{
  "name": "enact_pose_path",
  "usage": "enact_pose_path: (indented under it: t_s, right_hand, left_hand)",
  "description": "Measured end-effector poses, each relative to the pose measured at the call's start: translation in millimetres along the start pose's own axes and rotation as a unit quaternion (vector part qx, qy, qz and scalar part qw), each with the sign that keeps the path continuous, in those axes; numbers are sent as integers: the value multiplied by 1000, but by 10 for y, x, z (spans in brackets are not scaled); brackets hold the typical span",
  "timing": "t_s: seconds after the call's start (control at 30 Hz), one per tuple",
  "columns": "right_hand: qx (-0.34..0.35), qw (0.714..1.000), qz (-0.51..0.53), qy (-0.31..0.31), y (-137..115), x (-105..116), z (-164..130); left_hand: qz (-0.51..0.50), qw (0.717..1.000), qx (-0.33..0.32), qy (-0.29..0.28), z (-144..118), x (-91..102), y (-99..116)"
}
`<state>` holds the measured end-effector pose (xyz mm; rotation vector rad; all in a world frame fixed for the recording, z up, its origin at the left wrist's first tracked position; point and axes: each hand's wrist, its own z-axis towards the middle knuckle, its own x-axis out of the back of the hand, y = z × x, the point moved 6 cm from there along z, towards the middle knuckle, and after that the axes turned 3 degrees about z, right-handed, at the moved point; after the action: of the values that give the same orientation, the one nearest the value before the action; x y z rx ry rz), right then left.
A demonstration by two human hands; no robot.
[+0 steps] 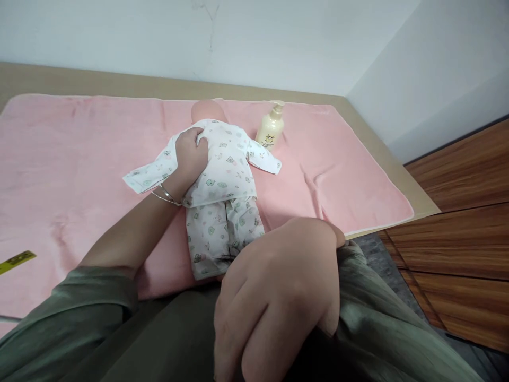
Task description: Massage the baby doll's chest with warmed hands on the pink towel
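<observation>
A baby doll [222,180] in white printed pyjamas lies on a pink blanket [79,154], its bare head [207,110] pointing away from me. My left hand [191,156] rests on the doll's upper body and grips the fabric of the shirt near the shoulder; thin bangles circle that wrist. My right hand [274,297] is close to the camera, at the doll's feet, with fingers curled downward; what it holds is hidden below it. Both arms wear green sleeves.
A cream pump bottle [270,130] stands upright just right of the doll's shoulder. The blanket covers a beige table [382,143] set in a white wall corner. A yellow strip [16,261] lies at the left edge. Wooden floor [461,212] shows at right.
</observation>
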<state>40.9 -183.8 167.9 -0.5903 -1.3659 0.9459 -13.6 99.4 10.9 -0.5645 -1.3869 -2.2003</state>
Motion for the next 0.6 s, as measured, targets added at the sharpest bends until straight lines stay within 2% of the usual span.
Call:
enact_pose_path:
  t_s: [0.13, 0.2, 0.3, 0.37, 0.47, 0.6]
  right_hand:
    - [-94, 985, 97, 108, 127, 58, -77]
    - [-82, 978, 141, 132, 139, 67, -114]
    - [-2, 977, 182, 112, 81, 50, -140]
    - [18, 980, 176, 95, 66, 27, -148]
    - [-14, 989, 132, 68, 73, -29, -131]
    - [-122, 992, 15, 1, 121, -125, -106]
  left_hand:
    - [1, 1000, -1, 1, -5, 8, 19]
    - [-1, 1000, 2, -1, -6, 7, 25]
    - [-1, 1000, 6, -2, -6, 5, 27]
    - [-5, 1000, 6, -6, -5, 1, 27]
    - [-7, 1000, 5, -7, -5, 0, 23]
    - [-1, 1000, 3, 0, -6, 9, 18]
